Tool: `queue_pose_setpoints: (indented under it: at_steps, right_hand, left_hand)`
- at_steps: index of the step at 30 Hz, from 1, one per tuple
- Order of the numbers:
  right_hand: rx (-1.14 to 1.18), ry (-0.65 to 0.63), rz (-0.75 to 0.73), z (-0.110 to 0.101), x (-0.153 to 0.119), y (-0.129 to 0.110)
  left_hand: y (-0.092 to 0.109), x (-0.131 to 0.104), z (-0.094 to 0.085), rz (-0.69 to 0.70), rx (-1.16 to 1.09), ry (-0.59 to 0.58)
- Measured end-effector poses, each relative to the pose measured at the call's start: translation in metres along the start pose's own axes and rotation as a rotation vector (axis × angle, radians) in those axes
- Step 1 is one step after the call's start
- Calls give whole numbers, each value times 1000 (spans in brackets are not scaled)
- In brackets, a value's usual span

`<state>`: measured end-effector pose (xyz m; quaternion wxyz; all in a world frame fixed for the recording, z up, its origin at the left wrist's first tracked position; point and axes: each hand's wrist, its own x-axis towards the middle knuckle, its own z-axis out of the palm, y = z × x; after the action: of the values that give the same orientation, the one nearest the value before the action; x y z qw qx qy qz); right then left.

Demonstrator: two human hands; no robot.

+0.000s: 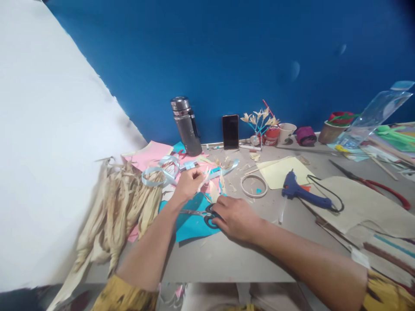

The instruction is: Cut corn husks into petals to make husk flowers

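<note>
Scissors (198,213) lie level over the blue sheet (193,231), long axis side to side, tips pointing left. Right hand (240,218) touches the handles, closed or not, can't tell; left hand (188,185) pinches a pale scrap (206,173).

No text, brand or number is legible. The flask (187,131) bears small marks on the band below its cap, too small to read; the red jar (271,137) carries a pale, blurred patch; the cup (287,134) has a dark, unclear print.
</note>
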<state>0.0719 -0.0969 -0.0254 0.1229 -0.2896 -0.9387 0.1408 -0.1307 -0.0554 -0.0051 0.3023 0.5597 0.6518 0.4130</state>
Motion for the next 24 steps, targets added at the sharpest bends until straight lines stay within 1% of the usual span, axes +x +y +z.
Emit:
queue_pose_setpoints:
  at_steps: [2, 4, 5, 6, 7, 9, 11, 13, 16, 18, 21, 24]
  right_hand:
    - [134, 93, 37, 1, 2, 3]
    - [356, 245, 162, 0, 6, 9]
    - [492, 321, 240, -2, 9, 13]
    - [634, 384, 315, -5, 11, 18]
    - [775, 421, 367, -8, 13, 24]
    - [1018, 440, 403, -16, 15, 33]
    - [1173, 428, 394, -21, 16, 38]
    - [1239, 416, 370, -23, 17, 39]
    - [1245, 430, 355, -22, 17, 36]
    - [1238, 461, 382, -21, 18, 34]
    - [1248, 494, 437, -19, 18, 35]
    - [1286, 480, 467, -17, 18, 36]
  left_hand:
    - [6, -3, 0, -42, -317, -46]
    - [12, -7, 2, -70, -556, -120]
    - [15, -10, 3, -80, -630, -160]
    - [17, -12, 5, -92, -677, -197]
    - [19, -14, 7, -105, -707, -230]
    - [22, -18, 10, -126, -737, -287]
    - [24, -21, 13, -131, -735, -321]
    - [24, -23, 17, -132, -716, -346]
    - [23, -25, 22, -163, -704, -386]
    - [22, -27, 25, -177, -725, -390]
    - [21, -28, 29, -160, -737, -384]
    - [21, -28, 30, -153, -725, -377]
